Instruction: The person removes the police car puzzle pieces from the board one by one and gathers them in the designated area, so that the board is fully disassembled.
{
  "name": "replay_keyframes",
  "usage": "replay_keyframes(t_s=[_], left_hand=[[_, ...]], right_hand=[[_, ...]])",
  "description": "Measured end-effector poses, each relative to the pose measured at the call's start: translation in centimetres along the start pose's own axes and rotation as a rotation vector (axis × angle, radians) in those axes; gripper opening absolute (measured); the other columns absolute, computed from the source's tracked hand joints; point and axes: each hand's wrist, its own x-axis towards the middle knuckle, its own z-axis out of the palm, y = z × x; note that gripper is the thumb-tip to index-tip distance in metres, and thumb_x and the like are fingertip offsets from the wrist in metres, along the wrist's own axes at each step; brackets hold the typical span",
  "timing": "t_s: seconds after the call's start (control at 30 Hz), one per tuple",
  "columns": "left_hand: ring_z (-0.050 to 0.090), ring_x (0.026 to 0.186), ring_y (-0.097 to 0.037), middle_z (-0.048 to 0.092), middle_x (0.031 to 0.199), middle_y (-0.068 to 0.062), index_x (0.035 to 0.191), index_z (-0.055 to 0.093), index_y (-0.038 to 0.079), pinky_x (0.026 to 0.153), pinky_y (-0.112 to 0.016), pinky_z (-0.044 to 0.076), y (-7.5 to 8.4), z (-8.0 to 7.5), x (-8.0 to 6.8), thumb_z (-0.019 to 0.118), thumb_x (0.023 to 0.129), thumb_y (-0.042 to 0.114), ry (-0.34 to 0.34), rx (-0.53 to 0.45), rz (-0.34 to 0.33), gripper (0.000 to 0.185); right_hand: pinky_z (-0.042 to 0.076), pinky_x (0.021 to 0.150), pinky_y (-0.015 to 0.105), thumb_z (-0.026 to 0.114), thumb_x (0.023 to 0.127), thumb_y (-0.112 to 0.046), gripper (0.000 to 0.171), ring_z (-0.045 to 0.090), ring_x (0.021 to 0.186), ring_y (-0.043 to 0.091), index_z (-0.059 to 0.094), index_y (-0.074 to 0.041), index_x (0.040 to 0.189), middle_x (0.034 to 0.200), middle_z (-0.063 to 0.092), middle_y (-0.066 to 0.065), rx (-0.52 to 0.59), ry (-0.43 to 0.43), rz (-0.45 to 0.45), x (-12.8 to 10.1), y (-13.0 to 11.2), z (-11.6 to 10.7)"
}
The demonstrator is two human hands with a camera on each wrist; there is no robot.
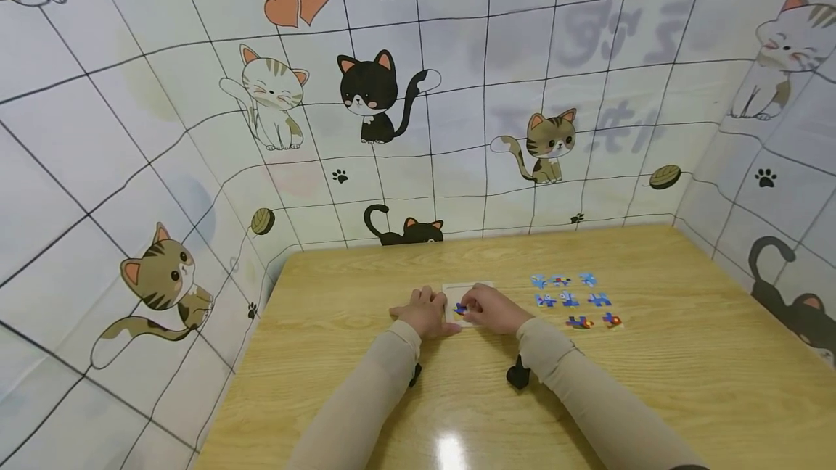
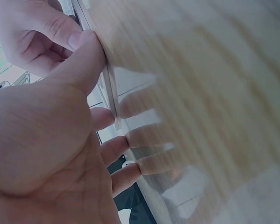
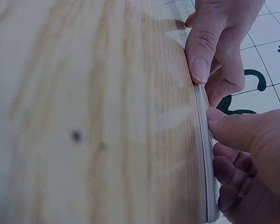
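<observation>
A small, pale wooden puzzle tray (image 1: 459, 286) lies on the table in the head view. My left hand (image 1: 424, 312) braces its left side, thumb along the near edge and the other fingers spread toward the far side. In the left wrist view that thumb (image 2: 86, 58) presses at the thin tray edge (image 2: 110, 88). Over the tray's right part, my right hand (image 1: 494, 310) has curled fingers and pinches a blue puzzle piece (image 1: 460, 308) with some red and yellow. The right wrist view shows its thumb (image 3: 233, 128) low at the tray's edge; the piece is hidden there.
Right of the tray, several loose puzzle pieces (image 1: 570, 299) lie in rough rows, mostly light blue, the nearest ones (image 1: 578, 323) red and yellow. The wood-grain table (image 1: 326, 354) meets a cat-patterned wall cloth (image 1: 457, 165). A black wrist device (image 1: 519, 374) hangs beneath the right sleeve.
</observation>
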Motion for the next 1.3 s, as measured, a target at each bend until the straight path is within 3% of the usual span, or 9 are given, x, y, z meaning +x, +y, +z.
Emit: replay_keyframes(t_s=[0.3, 0.6, 0.8, 1.03, 1.17, 1.3], left_hand=[[0.038, 0.114, -0.022, 0.043, 0.125, 0.0, 0.124, 0.05, 0.025, 0.078, -0.066, 0.043, 0.3, -1.1, -1.5, 0.056, 0.082, 0.07, 0.004, 0.006, 0.001, 0.061], [0.038, 0.116, -0.022, 0.043, 0.123, 0.0, 0.128, 0.05, 0.026, 0.083, -0.071, 0.041, 0.3, -0.8, -1.3, 0.057, 0.081, 0.071, 0.02, -0.004, 0.006, 0.066], [0.039, 0.117, -0.025, 0.043, 0.124, -0.002, 0.124, 0.051, 0.026, 0.079, -0.073, 0.039, 0.0, 0.1, -0.3, 0.058, 0.079, 0.073, 0.043, -0.013, 0.009, 0.065], [0.039, 0.118, -0.026, 0.043, 0.122, -0.003, 0.124, 0.051, 0.023, 0.085, -0.073, 0.039, 0.2, -1.3, -1.8, 0.061, 0.082, 0.066, 0.034, -0.046, 0.036, 0.061], [0.039, 0.12, -0.027, 0.043, 0.124, -0.004, 0.125, 0.051, 0.022, 0.086, -0.073, 0.038, 0.2, -1.3, -2.0, 0.061, 0.083, 0.066, 0.033, -0.05, 0.045, 0.061], [0.037, 0.121, -0.027, 0.043, 0.125, -0.004, 0.125, 0.051, 0.026, 0.082, -0.076, 0.037, -0.3, -0.1, -0.8, 0.059, 0.08, 0.071, 0.047, -0.041, 0.046, 0.064]], right_hand=[[0.047, 0.073, 0.03, 0.068, 0.091, -0.015, 0.022, 0.052, 0.081, 0.011, 0.067, -0.003, 0.109, 0.093, 0.056, 0.0, 0.013, 0.018, 0.004, -0.8, 0.0, -0.5], [0.046, 0.073, 0.031, 0.066, 0.092, -0.017, 0.022, 0.05, 0.08, 0.011, 0.067, -0.005, 0.11, 0.094, 0.056, 0.0, -0.023, 0.043, -0.005, -2.6, 1.0, -1.7], [0.047, 0.072, 0.033, 0.067, 0.092, -0.016, 0.023, 0.05, 0.08, 0.012, 0.067, -0.004, 0.111, 0.094, 0.056, 0.001, -0.021, 0.068, -0.004, -4.2, 2.3, -2.7], [0.044, 0.07, 0.032, 0.069, 0.091, -0.017, 0.021, 0.047, 0.078, 0.011, 0.067, -0.007, 0.109, 0.092, 0.055, -0.001, -0.064, 0.095, 0.014, -5.9, 4.0, -3.8], [0.042, 0.069, 0.031, 0.069, 0.09, -0.017, 0.02, 0.045, 0.077, 0.012, 0.067, -0.008, 0.109, 0.09, 0.053, -0.002, -0.063, 0.084, 0.046, -6.8, 4.8, -4.4], [0.042, 0.067, 0.031, 0.07, 0.089, -0.014, 0.02, 0.044, 0.075, 0.013, 0.068, -0.007, 0.107, 0.088, 0.053, -0.002, -0.064, 0.098, 0.047, -7.8, 5.4, -5.0]])
